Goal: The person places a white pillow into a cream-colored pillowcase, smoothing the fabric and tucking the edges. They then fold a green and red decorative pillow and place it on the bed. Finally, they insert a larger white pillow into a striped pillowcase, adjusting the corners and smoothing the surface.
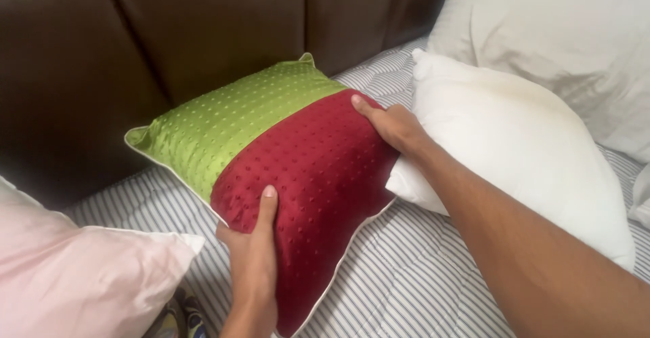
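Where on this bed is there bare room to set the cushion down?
Bare striped sheet lies below the cushion, between pink pillow and right forearm; another strip runs by the headboard. White pillows crowd the right.

The cushion (pixel 271 169) lies on the bed (pixel 406 277) (before the headboard (pixel 135 40)), between two pillows (pixel 521 148).

Pretty boxed in here. Brown headboard (pixel 203 33) walls off the back, white pillow (pixel 514 155) sits right against the cushion (pixel 284 175) on the right, pink pillow (pixel 81 277) blocks the lower left. Only open bed (pixel 406 284) is the striped strip in front, plus a gap between pink pillow and cushion.
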